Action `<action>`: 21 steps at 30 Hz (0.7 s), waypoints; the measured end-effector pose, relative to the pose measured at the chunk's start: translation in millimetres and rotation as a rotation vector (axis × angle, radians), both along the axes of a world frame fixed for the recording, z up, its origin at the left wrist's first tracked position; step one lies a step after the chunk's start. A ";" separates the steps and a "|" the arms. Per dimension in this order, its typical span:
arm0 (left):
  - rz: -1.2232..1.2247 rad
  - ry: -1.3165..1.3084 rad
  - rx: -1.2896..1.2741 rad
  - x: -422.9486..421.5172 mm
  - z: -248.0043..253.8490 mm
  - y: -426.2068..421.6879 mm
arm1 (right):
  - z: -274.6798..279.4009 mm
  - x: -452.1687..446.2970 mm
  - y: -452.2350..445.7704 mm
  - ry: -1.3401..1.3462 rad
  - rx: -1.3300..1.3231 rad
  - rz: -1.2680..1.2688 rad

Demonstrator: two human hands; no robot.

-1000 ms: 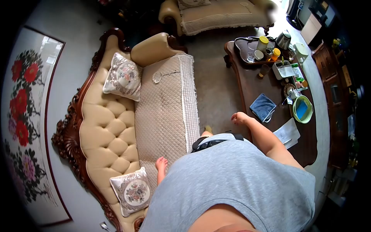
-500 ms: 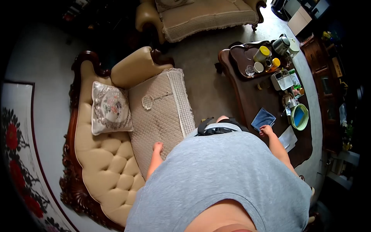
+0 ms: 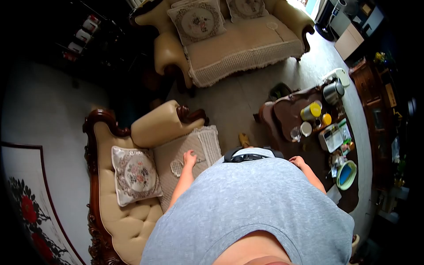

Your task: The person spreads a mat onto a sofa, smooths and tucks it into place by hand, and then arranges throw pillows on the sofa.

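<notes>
My left hand hangs over the sofa seat, fingers curled in, with nothing visible in it. Close by on the quilted seat cover lies a pale, round, paddle-shaped thing with a thin strip running from it. My right hand is beside my waist, near the edge of the dark wooden coffee table. Its fingers are curled, and whatever may be inside them is hidden. No blue cloth shows now.
On the table stand a kettle, a yellow-lidded jar, a white container and a green basket. A floral cushion leans on the near sofa. A second sofa stands ahead, beyond grey floor.
The view has shifted, with more of the far sofa showing. My right hand has left the blue cloth's spot on the table, and the cloth is out of sight. My left hand is raised higher.
</notes>
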State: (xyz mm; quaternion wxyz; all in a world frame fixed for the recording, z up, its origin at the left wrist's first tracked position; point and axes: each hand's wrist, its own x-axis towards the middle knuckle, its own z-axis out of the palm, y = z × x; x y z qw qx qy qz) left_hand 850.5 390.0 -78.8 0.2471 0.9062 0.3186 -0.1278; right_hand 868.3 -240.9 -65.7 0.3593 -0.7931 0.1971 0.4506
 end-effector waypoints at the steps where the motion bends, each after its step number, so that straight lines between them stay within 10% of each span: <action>1: 0.014 0.078 -0.027 15.0 16.0 1.0 | -27.3 30.9 -9.9 -0.008 0.067 -0.089; 10: 0.276 0.079 -0.076 91.4 24.9 78.6 | -42.7 325.4 61.7 -0.184 0.102 0.028; 15: 0.563 0.596 -0.288 126.8 -43.1 128.3 | -11.8 417.1 169.2 -0.200 0.275 -0.072; 17: 0.797 0.411 -0.391 160.8 -53.2 150.2 | -16.9 438.6 197.4 -0.167 0.245 -0.129; 19: 0.836 0.257 -0.382 204.8 -63.3 176.9 | -12.3 461.4 212.2 -0.421 0.026 0.344; 21: 0.660 0.235 -0.323 253.2 -71.3 210.7 | 4.2 484.5 226.1 -0.150 -0.003 0.109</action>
